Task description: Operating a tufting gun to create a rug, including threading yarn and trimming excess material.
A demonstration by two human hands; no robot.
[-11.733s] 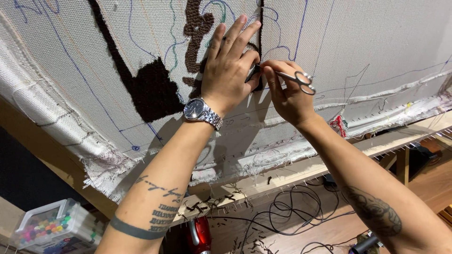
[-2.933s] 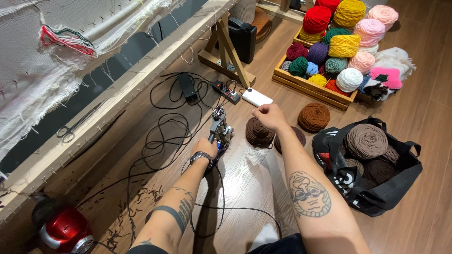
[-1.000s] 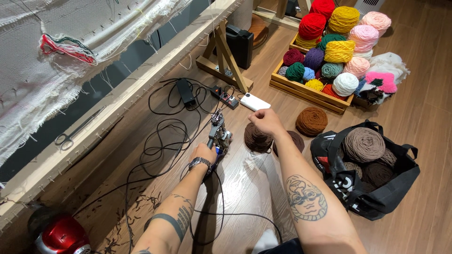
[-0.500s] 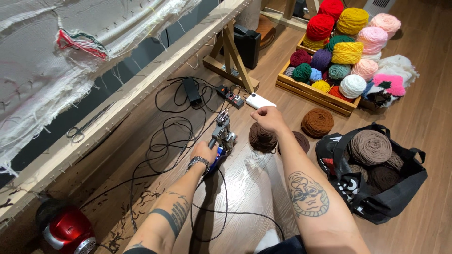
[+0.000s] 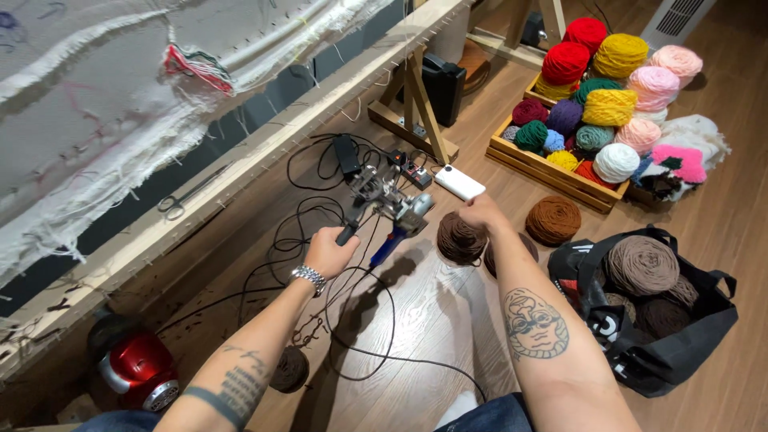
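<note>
Mid-frame: left hand (image 5: 330, 250) grips the tufting gun (image 5: 390, 204) handle, lifting it off the floor. Right hand (image 5: 482, 212) is closed over the dark brown yarn ball (image 5: 461, 238); whether it pinches a strand, cannot tell. Judged step: pickup; next needs cable (image 5: 352, 320) slack.

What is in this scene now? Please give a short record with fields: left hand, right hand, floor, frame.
left hand: the left hand grips the handle of a tufting gun, lifted off the floor
right hand: the right hand is closed above a dark brown yarn ball
floor: crate of coloured yarn balls, black bag with brown yarn, black cables, red vacuum cleaner
frame: wooden frame with white cloth; scissors lie on it
</note>
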